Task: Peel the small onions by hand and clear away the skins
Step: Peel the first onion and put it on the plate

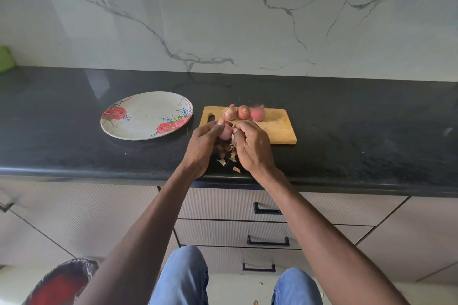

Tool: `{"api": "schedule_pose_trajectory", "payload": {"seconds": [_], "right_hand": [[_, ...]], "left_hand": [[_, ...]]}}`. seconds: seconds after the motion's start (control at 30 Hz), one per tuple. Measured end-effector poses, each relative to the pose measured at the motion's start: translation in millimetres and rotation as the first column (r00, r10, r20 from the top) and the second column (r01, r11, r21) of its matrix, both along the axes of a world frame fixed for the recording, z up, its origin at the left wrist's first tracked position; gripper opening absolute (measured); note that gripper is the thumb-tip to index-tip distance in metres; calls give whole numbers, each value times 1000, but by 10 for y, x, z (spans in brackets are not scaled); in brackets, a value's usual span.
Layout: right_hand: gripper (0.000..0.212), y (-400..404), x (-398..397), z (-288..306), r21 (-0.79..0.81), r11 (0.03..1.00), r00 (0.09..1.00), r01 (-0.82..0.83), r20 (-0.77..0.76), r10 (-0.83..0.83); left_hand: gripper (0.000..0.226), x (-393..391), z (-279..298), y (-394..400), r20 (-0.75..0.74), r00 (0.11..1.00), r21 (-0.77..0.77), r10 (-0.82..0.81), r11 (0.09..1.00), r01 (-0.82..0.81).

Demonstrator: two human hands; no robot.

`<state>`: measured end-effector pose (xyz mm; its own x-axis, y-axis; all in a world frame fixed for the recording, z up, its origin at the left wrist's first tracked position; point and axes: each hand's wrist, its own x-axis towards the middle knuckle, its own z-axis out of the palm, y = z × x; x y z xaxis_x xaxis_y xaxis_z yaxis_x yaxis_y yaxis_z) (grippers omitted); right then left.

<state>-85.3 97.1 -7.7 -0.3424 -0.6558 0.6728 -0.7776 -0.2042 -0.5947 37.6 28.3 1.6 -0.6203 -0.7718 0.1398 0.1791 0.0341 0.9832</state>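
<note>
Head view, sole camera. A black speckled stone counter (74,151) runs across the middle of the frame, backed in the upper half by a white wall panel (223,20) with grey veining. Below the counter edge, lower centre, sit ribbed beige drawers (223,205) with black handles.

At centre, the left hand (204,145) and right hand (251,147) meet over the counter just in front of the cutting board. The left hand's fingers curl round a small pink onion (225,132); the right hand's fingertips pinch at that same onion from the right side (whether they grip skin or flesh cannot be told).

Loose skins (226,158) lie on the counter beneath and between the hands, near the front edge.

A wooden cutting board (277,129), right of centre, carries three onions (244,112) in a row along its far edge.

A floral plate (146,116) rests left of the board, apart from it.

A bin lined with a dark bag (62,282) stands on the floor at lower left. A green object (6,58) shows at the left edge.
</note>
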Motion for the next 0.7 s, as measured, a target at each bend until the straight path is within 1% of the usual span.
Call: {"api": "schedule_pose_trajectory", "payload": {"seconds": [0.03, 0.1, 0.17, 0.2, 0.23, 0.27, 0.3, 0.33, 0.37, 0.4, 0.43, 0.47, 0.5, 0.57, 0.6, 0.7], "right_hand": [[26, 14, 5, 8, 16, 1000, 999, -10, 44, 9], [30, 34, 7, 32, 43, 998, 983, -54, 178, 46], [28, 62, 14, 57, 52, 994, 954, -92, 291, 73], [27, 84, 30, 76, 43, 995, 944, -90, 323, 71], [26, 96, 30, 85, 19, 997, 922, -75, 382, 62], [27, 109, 11, 94, -24, 999, 880, -41, 472, 47], [28, 120, -17, 99, -84, 996, 815, -4, 577, 52], [30, 122, -53, 95, -127, 991, 766, 48, 641, 45], [31, 122, -79, 87, -150, 985, 754, 85, 656, 35], [30, 112, -81, 83, -147, 984, 795, 102, 607, 8], [31, 94, -65, 70, -142, 985, 858, 95, 514, -9], [32, 74, -34, 55, -126, 989, 920, 78, 391, -23], [31, 63, 4, 51, -113, 992, 962, 56, 271, -23], [20, 12, 7, 0, -84, 996, 996, 36, 79, -29], [16, -5, -5, -12, -65, 997, 999, 29, 24, -27], [26, -13, -28, -44, -28, 999, 998, 35, -44, -36]], "left_hand": [[39, 5, 9, 5, 2, 1000, 11, -23, 1000, 23], [37, 7, 34, 28, -7, 998, 42, -61, 997, 61], [36, 6, 68, 45, -19, 996, 72, -83, 994, 84], [36, 8, 83, 47, -26, 996, 82, -82, 993, 83], [35, 12, 93, 44, -44, 997, 99, -66, 993, 70], [35, 16, 101, 30, -75, 997, 136, -27, 990, 37], [34, 27, 107, 5, -120, 992, 196, 27, 981, -3], [32, 39, 108, -19, -165, 983, 251, 79, 967, -35], [31, 46, 105, -30, -192, 975, 277, 111, 959, -54], [30, 46, 102, -23, -191, 974, 270, 118, 961, -64], [30, 48, 93, -7, -173, 979, 247, 110, 967, -65], [31, 46, 86, 13, -150, 983, 222, 102, 973, -67], [34, 40, 84, 31, -130, 987, 210, 98, 975, -69], [42, 41, 97, 48, -93, 990, 209, 107, 974, -86], [46, 44, 107, 51, -74, 990, 213, 116, 972, -98], [50, 59, 128, 51, -47, 991, 241, 128, 964, -113]]}}
